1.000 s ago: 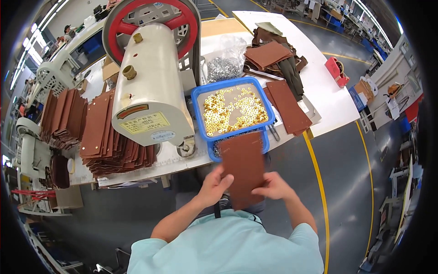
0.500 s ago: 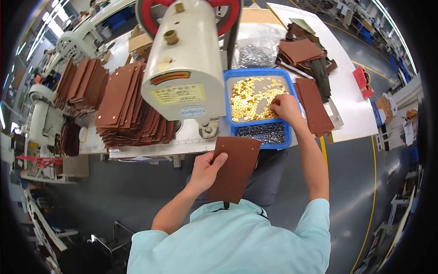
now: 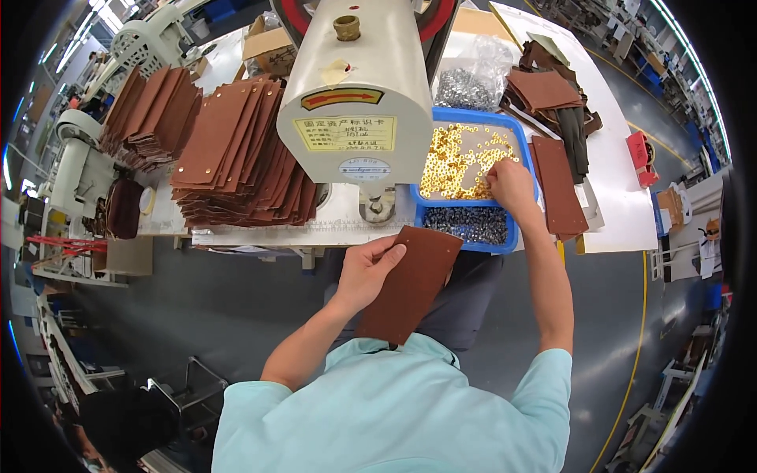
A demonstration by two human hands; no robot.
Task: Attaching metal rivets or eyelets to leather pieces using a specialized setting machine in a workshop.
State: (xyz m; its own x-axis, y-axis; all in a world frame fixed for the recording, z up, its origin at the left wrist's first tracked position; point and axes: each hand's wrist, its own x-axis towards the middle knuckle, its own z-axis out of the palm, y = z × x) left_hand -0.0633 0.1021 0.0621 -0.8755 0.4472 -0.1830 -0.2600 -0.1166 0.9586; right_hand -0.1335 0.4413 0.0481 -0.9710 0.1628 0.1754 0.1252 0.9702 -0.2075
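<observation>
My left hand [image 3: 364, 274] grips a brown leather panel [image 3: 413, 285] by its left edge, thumb on top, holding it tilted above my lap in front of the bench. Small metal dots show near the panel's far corners. My right hand [image 3: 511, 188] is at the right side of a blue plastic tray [image 3: 527, 142], fingertips pinched together among small gold ring-shaped fasteners [image 3: 453, 162]. Whether a fastener is between them is hidden. Nearer me, a second blue compartment holds dark metal pieces [image 3: 469, 224]. The cream press machine [image 3: 355, 102] stands left of the tray, its lower die [image 3: 377, 206] showing beneath.
Stacked brown leather panels [image 3: 229, 150] fill the bench's left side, with another stack [image 3: 154, 110] behind. Right of the tray lie a leather panel [image 3: 558, 185] and a pile of leather pieces [image 3: 544, 88]. A clear bag of metal parts [image 3: 473, 79] sits behind the tray.
The view has shifted, so bench and machine appear larger and farther right. The leather panel has tilted slightly clockwise in my left hand. My right hand stays in the gold fasteners.
</observation>
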